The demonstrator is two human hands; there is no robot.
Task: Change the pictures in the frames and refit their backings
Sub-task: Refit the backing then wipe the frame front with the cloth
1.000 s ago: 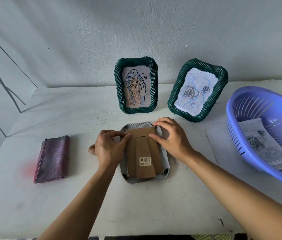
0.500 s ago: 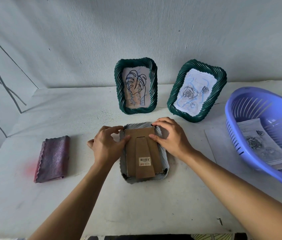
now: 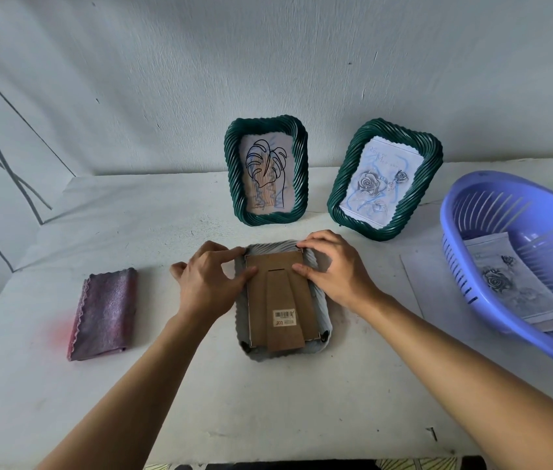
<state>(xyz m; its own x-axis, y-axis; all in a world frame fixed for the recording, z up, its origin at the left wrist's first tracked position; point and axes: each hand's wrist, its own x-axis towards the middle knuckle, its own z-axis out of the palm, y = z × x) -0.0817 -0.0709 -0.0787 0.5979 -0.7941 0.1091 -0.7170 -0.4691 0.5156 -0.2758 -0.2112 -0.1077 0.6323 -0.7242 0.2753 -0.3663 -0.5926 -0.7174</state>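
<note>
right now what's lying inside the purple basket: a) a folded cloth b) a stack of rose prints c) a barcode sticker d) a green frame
b: the rose prints lie stacked inside the purple basket, while the cloth lies out on the table.

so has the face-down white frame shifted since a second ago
No: the face-down white frame keeps its spot, level with the purple cloth and in front of the leaf-picture frame.

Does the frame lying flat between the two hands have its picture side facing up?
No, the grey frame lies face down, with its brown cardboard backing and barcode sticker on top.
</note>
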